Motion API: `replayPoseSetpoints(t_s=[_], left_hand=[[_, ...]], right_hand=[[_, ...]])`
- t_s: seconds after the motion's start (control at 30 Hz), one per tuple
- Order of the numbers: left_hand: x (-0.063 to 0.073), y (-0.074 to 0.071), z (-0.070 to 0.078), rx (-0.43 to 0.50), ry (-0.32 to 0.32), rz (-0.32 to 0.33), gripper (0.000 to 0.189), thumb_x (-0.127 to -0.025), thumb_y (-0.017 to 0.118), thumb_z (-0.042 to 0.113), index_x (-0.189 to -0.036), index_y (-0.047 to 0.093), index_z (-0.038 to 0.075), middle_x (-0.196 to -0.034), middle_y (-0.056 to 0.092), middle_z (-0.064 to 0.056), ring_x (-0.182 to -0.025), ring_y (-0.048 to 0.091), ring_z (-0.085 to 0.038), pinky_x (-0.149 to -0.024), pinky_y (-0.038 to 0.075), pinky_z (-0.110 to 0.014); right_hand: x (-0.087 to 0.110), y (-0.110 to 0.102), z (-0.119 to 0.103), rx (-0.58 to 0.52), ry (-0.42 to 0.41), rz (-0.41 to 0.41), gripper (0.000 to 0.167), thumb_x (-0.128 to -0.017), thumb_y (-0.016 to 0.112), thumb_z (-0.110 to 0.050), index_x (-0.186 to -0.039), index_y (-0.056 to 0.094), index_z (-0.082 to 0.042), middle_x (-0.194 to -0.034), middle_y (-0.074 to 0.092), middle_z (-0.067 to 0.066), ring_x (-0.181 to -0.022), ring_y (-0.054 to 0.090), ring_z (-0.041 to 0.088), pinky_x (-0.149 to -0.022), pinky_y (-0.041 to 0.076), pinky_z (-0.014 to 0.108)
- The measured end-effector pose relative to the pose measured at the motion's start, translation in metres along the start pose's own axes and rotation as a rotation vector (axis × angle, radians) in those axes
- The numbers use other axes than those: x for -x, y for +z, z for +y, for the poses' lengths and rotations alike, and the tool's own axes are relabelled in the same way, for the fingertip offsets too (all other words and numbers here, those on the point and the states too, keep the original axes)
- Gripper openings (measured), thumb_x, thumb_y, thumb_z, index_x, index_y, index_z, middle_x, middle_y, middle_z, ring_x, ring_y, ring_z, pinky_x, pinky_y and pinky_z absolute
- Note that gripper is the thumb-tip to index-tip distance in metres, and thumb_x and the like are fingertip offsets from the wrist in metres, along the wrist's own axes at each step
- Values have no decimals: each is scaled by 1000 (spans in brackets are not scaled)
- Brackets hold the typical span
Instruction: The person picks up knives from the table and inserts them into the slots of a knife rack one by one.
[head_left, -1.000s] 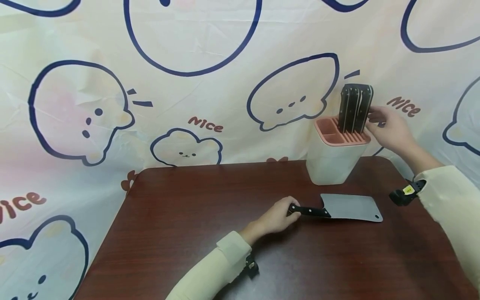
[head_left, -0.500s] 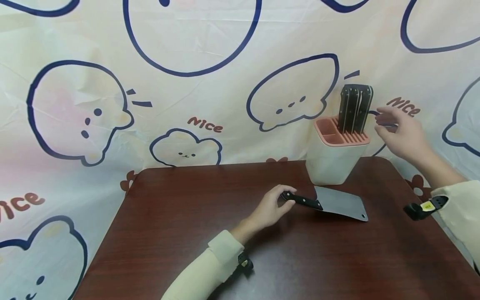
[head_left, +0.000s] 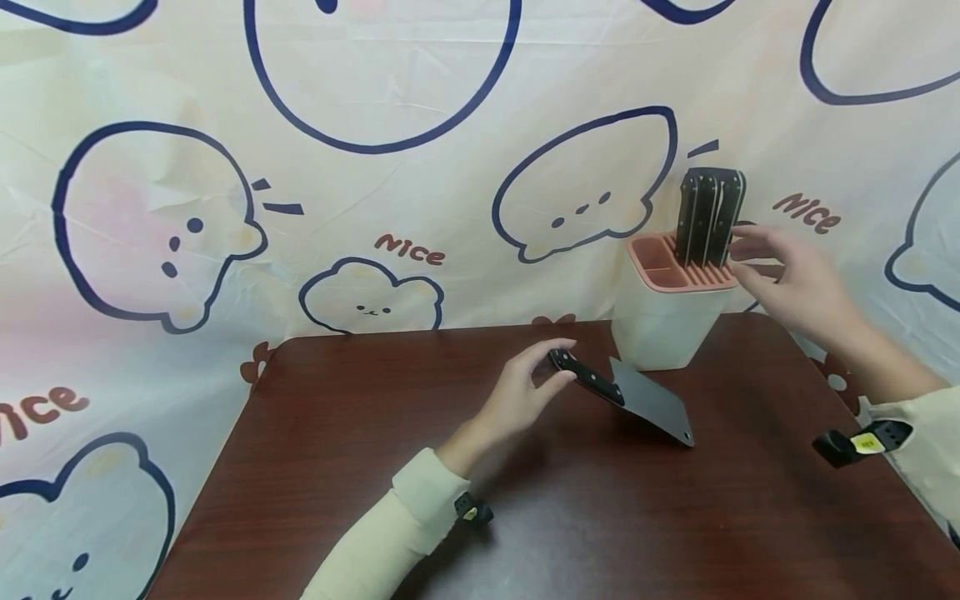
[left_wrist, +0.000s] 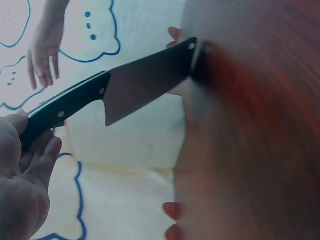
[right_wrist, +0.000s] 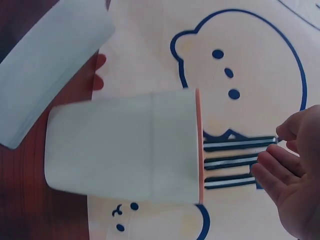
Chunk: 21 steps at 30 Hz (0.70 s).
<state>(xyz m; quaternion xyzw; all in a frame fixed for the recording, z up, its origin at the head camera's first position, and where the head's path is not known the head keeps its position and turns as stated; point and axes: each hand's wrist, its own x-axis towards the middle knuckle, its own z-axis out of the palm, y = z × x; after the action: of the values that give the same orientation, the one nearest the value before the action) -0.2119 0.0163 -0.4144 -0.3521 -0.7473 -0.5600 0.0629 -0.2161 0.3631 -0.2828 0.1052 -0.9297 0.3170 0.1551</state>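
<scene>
A cleaver with a black riveted handle and a broad grey blade (head_left: pixel 651 400) tilts over the table beside the knife holder. My left hand (head_left: pixel 513 396) pinches the end of its handle (left_wrist: pixel 70 106) between thumb and fingers. Whether the blade's low front corner touches the wood, I cannot tell. The knife holder (head_left: pixel 663 329) stands upright, white with a pink slotted top. Several black knife handles (head_left: pixel 707 218) rise from its slots. My right hand (head_left: pixel 798 279) is just to their right, fingers loosely bent and holding nothing; contact with the handles is unclear (right_wrist: pixel 295 170).
The brown wooden table (head_left: pixel 360 467) ends at a back edge against a pale printed cloth (head_left: pixel 367 200) with cartoon outlines. The holder stands near that back edge, on the right. A small black device (head_left: pixel 862 442) is strapped to each wrist.
My left hand has moved left and back, raising the cleaver's handle and tilting the blade from nearly flat. My right hand drew away from the knife handles, then came close again.
</scene>
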Motion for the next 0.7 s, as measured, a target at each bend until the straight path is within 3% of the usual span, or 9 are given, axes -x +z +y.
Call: replayPoseSetpoints(t_s=[0.07, 0.13, 0.2, 0.27, 0.43, 0.57, 0.6, 0.63, 0.7], left_hand=[[-2, -6, 5, -5, 21, 14, 42, -96, 71, 8, -136, 61, 4, -126, 66, -11, -106, 65, -18, -94, 55, -30], [-4, -13, 11, -14, 41, 20, 41, -96, 71, 9, -136, 61, 4, -127, 67, -11, -111, 65, -18, -98, 53, -31], [-7, -21, 18, -26, 60, 21, 41, -96, 71, 9, -136, 61, 4, -131, 66, -11, -120, 62, -18, -104, 49, -32], [-10, -28, 25, -40, 74, 15, 41, -97, 71, 9, -136, 61, 3, -134, 66, -11, -125, 60, -17, -107, 47, -33], [-15, -45, 42, -74, 76, 4, 43, -97, 70, 10, -138, 60, 2, -138, 64, -11, -130, 57, -17, -110, 43, -31], [-20, -57, 53, -90, 83, -4, 44, -98, 69, 11, -140, 59, 2, -140, 62, -10, -134, 54, -16, -112, 40, -31], [-21, -60, 56, -91, 91, -3, 44, -98, 69, 10, -140, 59, 2, -141, 62, -10, -135, 53, -16, -113, 40, -31], [-22, -63, 59, -89, 96, -3, 45, -97, 70, 10, -140, 59, 2, -141, 61, -10, -135, 53, -16, -111, 42, -31], [-25, -69, 64, -73, 98, -4, 45, -97, 70, 9, -140, 58, 2, -140, 61, -10, -133, 54, -16, -107, 46, -31]], right_hand=[[2, 1, -5, -2, 2, -29, 53, -103, 59, -17, -151, 44, -3, -136, 56, 29, -123, 54, 46, -82, 43, 3], [5, 3, -11, -6, 15, -71, 54, -103, 60, -20, -152, 42, -4, -139, 54, 29, -125, 54, 49, -90, 54, 23], [6, 5, -16, -12, 27, -112, 56, -103, 60, -23, -154, 41, -7, -143, 52, 27, -126, 53, 51, -92, 56, 44], [8, 8, -23, -26, 36, -148, 59, -103, 61, -27, -155, 40, -10, -146, 50, 25, -128, 52, 50, -91, 54, 57], [14, 19, -39, -99, 16, -195, 59, -102, 63, -29, -156, 40, -18, -151, 47, 17, -130, 51, 45, -92, 54, 47], [21, 28, -54, -167, -15, -210, 56, -102, 64, -25, -155, 43, -20, -152, 48, 14, -131, 52, 41, -98, 46, 64], [22, 30, -58, -171, -24, -213, 56, -102, 64, -25, -154, 44, -21, -151, 49, 12, -131, 53, 38, -99, 49, 58], [23, 32, -62, -193, -44, -212, 55, -102, 64, -22, -153, 45, -20, -150, 51, 13, -130, 54, 39, -107, 40, 63], [24, 36, -69, -205, -81, -207, 53, -101, 65, -19, -152, 48, -20, -146, 56, 12, -128, 56, 36, -113, 33, 59]])
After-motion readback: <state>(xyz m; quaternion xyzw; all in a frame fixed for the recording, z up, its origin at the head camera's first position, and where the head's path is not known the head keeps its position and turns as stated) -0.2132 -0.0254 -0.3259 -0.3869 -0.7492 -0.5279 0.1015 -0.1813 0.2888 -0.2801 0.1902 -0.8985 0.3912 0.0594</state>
